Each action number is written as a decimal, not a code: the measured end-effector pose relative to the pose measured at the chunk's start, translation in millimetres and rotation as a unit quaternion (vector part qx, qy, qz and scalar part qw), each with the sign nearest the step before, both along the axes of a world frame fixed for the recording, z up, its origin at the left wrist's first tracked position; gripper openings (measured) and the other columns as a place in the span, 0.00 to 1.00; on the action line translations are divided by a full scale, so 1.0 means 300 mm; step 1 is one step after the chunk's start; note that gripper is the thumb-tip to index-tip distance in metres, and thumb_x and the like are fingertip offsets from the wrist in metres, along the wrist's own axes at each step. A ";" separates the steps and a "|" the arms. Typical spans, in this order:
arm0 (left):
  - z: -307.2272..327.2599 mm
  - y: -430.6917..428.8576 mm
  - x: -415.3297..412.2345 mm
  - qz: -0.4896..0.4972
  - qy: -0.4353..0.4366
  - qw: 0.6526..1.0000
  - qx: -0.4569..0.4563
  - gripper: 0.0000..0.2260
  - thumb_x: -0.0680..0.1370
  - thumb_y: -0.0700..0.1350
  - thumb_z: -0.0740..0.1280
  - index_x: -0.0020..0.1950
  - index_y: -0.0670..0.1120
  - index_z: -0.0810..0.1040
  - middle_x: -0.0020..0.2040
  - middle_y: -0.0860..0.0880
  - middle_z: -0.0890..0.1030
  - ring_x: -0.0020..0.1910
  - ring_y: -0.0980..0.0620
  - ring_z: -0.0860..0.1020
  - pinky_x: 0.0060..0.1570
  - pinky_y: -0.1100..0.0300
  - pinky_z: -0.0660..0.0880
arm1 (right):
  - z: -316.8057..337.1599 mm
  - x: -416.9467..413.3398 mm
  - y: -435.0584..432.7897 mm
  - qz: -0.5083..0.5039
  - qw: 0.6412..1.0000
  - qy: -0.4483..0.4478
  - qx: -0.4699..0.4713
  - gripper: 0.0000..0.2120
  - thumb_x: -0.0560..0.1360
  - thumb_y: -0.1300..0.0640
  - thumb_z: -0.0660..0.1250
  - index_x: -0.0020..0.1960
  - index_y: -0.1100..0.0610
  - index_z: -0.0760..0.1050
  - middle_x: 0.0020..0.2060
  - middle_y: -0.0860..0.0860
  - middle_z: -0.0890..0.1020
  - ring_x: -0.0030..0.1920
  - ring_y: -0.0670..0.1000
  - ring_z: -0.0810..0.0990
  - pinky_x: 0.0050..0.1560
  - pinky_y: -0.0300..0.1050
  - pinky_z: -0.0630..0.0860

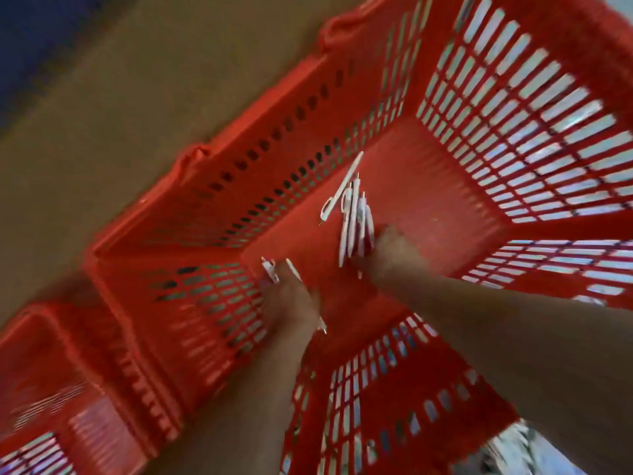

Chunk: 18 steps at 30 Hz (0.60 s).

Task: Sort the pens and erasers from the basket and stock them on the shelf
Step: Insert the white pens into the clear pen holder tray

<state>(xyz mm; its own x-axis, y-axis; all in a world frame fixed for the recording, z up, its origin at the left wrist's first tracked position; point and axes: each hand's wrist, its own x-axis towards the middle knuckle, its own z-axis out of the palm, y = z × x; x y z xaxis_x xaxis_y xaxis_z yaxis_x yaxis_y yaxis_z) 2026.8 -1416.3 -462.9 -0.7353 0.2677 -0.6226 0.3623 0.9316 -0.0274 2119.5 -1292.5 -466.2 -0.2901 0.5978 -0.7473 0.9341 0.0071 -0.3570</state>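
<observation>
Red slotted plastic basket [428, 186], right hand [394, 252] at frame centre gripping a bundle of white plastic pens [352, 231], left hand [291, 296] lower left of it clutching more pens [270, 270], loose pen [344, 185] above on the basket floor.

Count for you: two red baskets, the big basket [428, 200] both your hands are in, plus a second basket [51, 371] lower left. White pens: one loose pen [340, 190] on the basket floor, a bunch [354, 231] of three or four in your right hand [394, 252], about two pens [272, 270] in your left hand [291, 299]. Blur blocks an exact total.
</observation>
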 end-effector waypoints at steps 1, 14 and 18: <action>-0.003 0.010 0.002 0.001 0.012 1.000 0.007 0.27 0.73 0.50 0.69 0.69 0.49 0.61 0.64 0.39 0.70 0.60 0.40 0.73 0.54 0.51 0.72 | -0.015 -0.009 -0.008 0.011 1.000 -0.013 0.019 0.22 0.72 0.47 0.68 0.58 0.60 0.69 0.56 0.59 0.77 0.56 0.62 0.79 0.53 0.53 0.75; 0.030 0.132 0.024 0.024 -0.052 0.983 0.175 0.22 0.73 0.45 0.67 0.64 0.46 0.64 0.53 0.41 0.81 0.54 0.38 0.78 0.46 0.52 0.71 | -0.020 -0.032 -0.033 0.081 0.989 0.001 0.121 0.20 0.77 0.45 0.61 0.58 0.59 0.65 0.56 0.58 0.70 0.50 0.63 0.79 0.44 0.53 0.74; -0.002 0.149 -0.026 0.065 -0.083 0.978 0.181 0.11 0.75 0.47 0.65 0.53 0.43 0.78 0.51 0.43 0.82 0.54 0.42 0.78 0.44 0.57 0.69 | -0.023 -0.093 -0.023 0.103 0.988 0.001 0.117 0.21 0.75 0.48 0.65 0.60 0.60 0.67 0.58 0.57 0.69 0.52 0.61 0.80 0.47 0.51 0.75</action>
